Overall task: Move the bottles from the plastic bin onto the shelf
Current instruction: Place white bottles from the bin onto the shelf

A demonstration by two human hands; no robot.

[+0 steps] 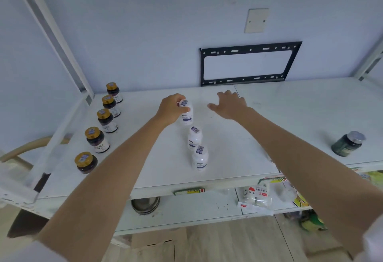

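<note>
Shelf (238,137): a white board filling the middle of the frame, with the wall behind it; every bottle in view stands on it.
Lower shelf (186,210): along the bottom centre, holding a metal bowl (145,204) and plastic packets (258,196).
Left hand (171,109): centre of the frame, fingers curled round the cap and neck of a white bottle (186,114), which looks to be touching the shelf or just short of it; I cannot tell which.
Right hand (229,104): just right of centre, fingers spread and slack, holding nothing, hovering over bare shelf.
Gold-capped jars (97,139): five in a line running from lower left up toward the back left corner, upright, apart from one another.
White bottles (194,139): two more stand in front of the held one, making a short row toward the front edge.
Green bottle (348,143): alone at the far right, upright, well apart from the rest.
Bin: not in view, so how many bottles remain in it cannot be told.
Progress: well along by my judgement; eight stand placed, a ninth is being set down.
</note>
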